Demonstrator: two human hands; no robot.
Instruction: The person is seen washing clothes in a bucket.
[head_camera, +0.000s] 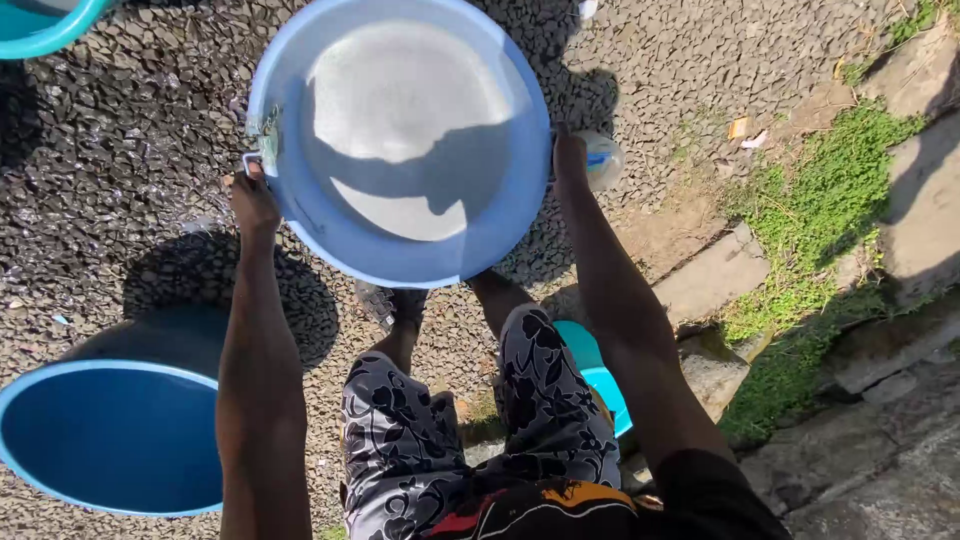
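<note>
Outdoors, light blue plastic basin (400, 150) held level over wet gravel ground (130, 150), gripped at opposite rims. Left hand (254, 200) closed on rim beside small handle; right hand (570, 160) closed on far rim. Basin judged empty, light, slightly flexible, rim likely slick when wet; two-sided rim hold suits it best. Darker blue tub (110, 440) seen at lower left, teal basin (45, 25) at top corner, grass strip (820, 200) alongside stone kerb.

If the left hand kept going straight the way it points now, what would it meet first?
The left hand already grips the light blue basin at its rim handle; straight beyond lies only wet gravel ground, though depth is unclear.
</note>
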